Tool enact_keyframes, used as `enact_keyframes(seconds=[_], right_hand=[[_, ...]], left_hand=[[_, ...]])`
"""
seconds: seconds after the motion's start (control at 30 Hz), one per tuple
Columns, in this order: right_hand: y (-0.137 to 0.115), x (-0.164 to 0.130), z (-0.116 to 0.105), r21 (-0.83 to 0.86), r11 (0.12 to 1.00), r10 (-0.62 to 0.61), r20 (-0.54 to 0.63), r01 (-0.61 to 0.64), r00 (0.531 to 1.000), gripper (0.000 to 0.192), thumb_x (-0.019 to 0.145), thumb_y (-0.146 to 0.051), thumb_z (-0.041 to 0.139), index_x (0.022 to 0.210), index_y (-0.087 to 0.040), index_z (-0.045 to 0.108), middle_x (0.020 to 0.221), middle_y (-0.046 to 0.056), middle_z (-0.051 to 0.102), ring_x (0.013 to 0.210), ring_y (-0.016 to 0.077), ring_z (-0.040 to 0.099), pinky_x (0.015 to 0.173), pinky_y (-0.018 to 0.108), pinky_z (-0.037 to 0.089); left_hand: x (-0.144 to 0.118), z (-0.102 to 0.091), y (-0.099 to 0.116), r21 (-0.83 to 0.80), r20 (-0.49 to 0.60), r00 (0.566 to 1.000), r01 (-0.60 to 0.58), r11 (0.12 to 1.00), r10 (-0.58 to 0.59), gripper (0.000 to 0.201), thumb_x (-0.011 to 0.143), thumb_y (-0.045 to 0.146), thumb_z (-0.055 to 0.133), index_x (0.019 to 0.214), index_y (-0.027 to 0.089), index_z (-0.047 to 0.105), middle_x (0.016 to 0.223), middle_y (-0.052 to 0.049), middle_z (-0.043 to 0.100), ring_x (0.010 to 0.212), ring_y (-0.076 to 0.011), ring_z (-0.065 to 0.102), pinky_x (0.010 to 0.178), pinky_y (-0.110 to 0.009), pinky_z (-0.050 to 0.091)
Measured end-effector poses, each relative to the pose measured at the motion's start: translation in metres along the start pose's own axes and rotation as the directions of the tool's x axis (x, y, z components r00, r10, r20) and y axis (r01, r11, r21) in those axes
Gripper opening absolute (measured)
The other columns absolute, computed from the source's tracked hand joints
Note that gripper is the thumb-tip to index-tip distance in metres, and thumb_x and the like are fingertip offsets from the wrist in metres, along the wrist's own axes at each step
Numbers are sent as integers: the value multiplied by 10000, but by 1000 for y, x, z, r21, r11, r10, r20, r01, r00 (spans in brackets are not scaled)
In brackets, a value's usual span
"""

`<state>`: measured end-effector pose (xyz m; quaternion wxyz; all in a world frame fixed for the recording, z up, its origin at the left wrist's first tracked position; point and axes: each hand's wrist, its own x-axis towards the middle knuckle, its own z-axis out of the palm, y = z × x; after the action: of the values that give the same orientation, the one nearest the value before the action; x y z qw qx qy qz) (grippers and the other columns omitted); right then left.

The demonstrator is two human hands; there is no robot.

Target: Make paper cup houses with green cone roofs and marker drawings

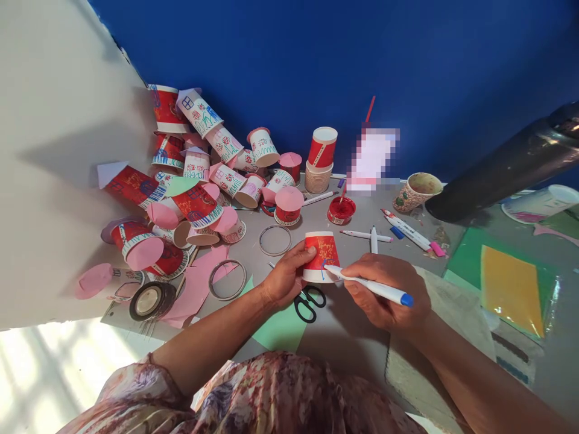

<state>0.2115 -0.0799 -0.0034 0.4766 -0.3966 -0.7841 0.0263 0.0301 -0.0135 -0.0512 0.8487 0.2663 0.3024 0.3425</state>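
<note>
My left hand [284, 274] grips an upside-down red and white paper cup [320, 252] by its side, above the grey table [348, 325]. My right hand [386, 289] holds a white marker with a blue cap [368, 286]; its tip touches the lower right part of the cup, where blue lines show. Black scissors [310, 301] lie on the table just under the cup, partly on a green paper sheet [280, 328].
A heap of decorated cups with pink tops [199, 181] fills the left side by the white wall. A red paint pot [341, 210], loose markers [366, 235], a cup stack [319, 160], tape roll [151, 300], wire rings [275, 240] and coloured sheets [511, 286] surround the hands.
</note>
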Motion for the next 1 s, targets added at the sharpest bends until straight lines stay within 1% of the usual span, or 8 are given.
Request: enact_keyframes(seconds=[0.17, 0.33, 0.47, 0.57, 0.73, 0.87, 1.0], right_hand=[[-2, 2, -1, 23, 1000, -3, 23, 2, 1000, 184, 922, -143, 580, 1053, -259, 637, 705, 16, 739, 540, 182, 647, 503, 313, 507], [-2, 1, 1, -16, 1000, -14, -18, 14, 1000, 119, 911, -130, 604, 989, -211, 642, 706, 34, 739, 529, 167, 618, 499, 299, 469], [-1, 0, 1, -72, 997, -9, -60, 5, 998, 52, 923, -158, 611, 937, -190, 650, 657, 15, 710, 516, 154, 610, 503, 289, 458], [0, -1, 0, -107, 994, 5, -86, -15, 996, 64, 924, -154, 608, 939, -200, 650, 673, 5, 721, 540, 159, 640, 529, 294, 476], [-1, -2, 0, -63, 998, -5, -62, 1, 998, 85, 910, -154, 617, 964, -212, 649, 689, 19, 732, 524, 170, 624, 504, 304, 474], [-1, -1, 0, -75, 997, 13, -45, -16, 999, 122, 907, -153, 612, 969, -250, 653, 668, 2, 722, 493, 182, 613, 479, 317, 456], [-1, 0, -1, -120, 993, 3, -92, -14, 996, 85, 913, -167, 609, 937, -233, 656, 643, -4, 709, 500, 174, 625, 493, 310, 460]], left_hand=[[0, -1, -1, -4, 2, 1000, -5, 1000, 5, 390, 773, 336, 828, 1090, 140, 715, 1017, -108, 771, 898, -229, 729, 835, -330, 570], [0, 1, 0, -3, 9, 1000, 9, 1000, -9, 392, 772, 322, 829, 1099, 138, 716, 1008, -103, 771, 909, -229, 729, 837, -321, 566], [0, 2, 1, -28, 4, 1000, 14, 1000, -14, 375, 779, 293, 812, 1106, 134, 719, 1033, -109, 769, 923, -229, 727, 857, -327, 567], [0, 2, 1, -40, 8, 1000, 21, 999, -21, 380, 772, 284, 815, 1106, 130, 722, 1026, -104, 768, 916, -223, 725, 856, -321, 567], [-2, 3, 1, -28, 14, 999, 29, 999, -28, 378, 759, 295, 829, 1083, 136, 717, 1002, -94, 764, 900, -219, 722, 844, -322, 567], [-3, 3, 2, -22, 21, 999, 26, 999, -26, 366, 766, 293, 821, 1079, 136, 714, 997, -93, 764, 905, -226, 726, 846, -326, 563], [-1, 3, 2, -39, 11, 1000, 28, 999, -28, 348, 779, 284, 811, 1075, 129, 717, 994, -96, 764, 893, -218, 726, 834, -311, 561]])
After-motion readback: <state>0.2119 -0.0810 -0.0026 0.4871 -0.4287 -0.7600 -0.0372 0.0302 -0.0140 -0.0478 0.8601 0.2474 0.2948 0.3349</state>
